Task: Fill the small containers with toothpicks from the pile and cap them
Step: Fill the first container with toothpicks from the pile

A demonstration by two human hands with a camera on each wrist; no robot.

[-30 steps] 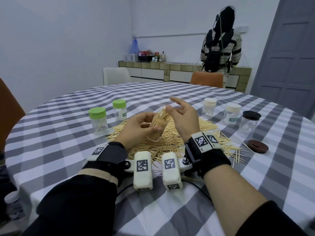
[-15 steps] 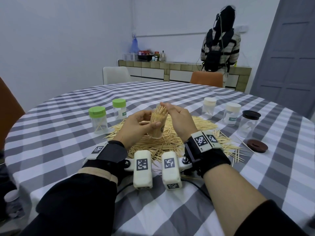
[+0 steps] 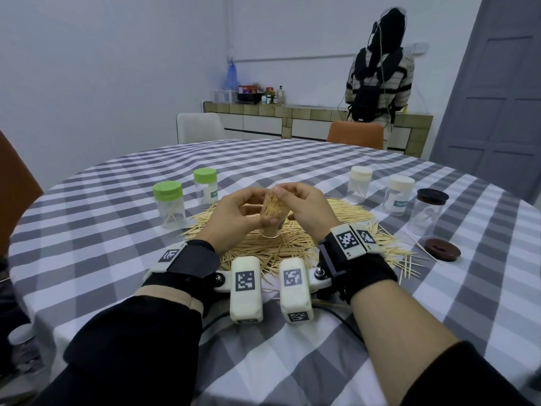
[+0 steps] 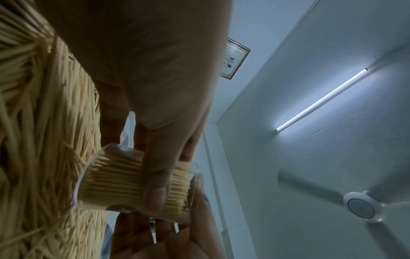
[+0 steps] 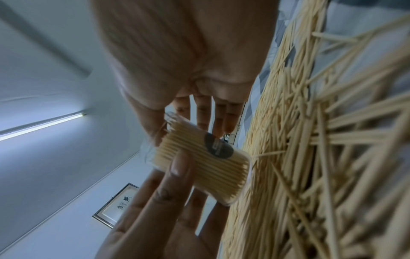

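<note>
Both hands are on one small clear plastic container (image 3: 273, 216) packed tight with pale wooden toothpicks, held up just above the big loose pile of toothpicks (image 3: 292, 244) on the grey-and-white checked tablecloth (image 3: 117, 259). The left hand (image 3: 234, 218) wraps round the container's side, thumb across the front and fingers (image 4: 155, 175) curled over it. The right hand (image 3: 307, 209) has its fingertips (image 3: 282, 190) pinched down at the container's open top, right on the toothpick ends; from the right wrist view its thumb lies along the side.

Left of the grip stand two clear jars with green caps (image 3: 168, 205). Right of it are two with cream caps (image 3: 360, 183), then a clear jar with a dark brown lid (image 3: 427, 210). Another dark brown lid (image 3: 442, 249) lies flat on the cloth nearer than that jar.
</note>
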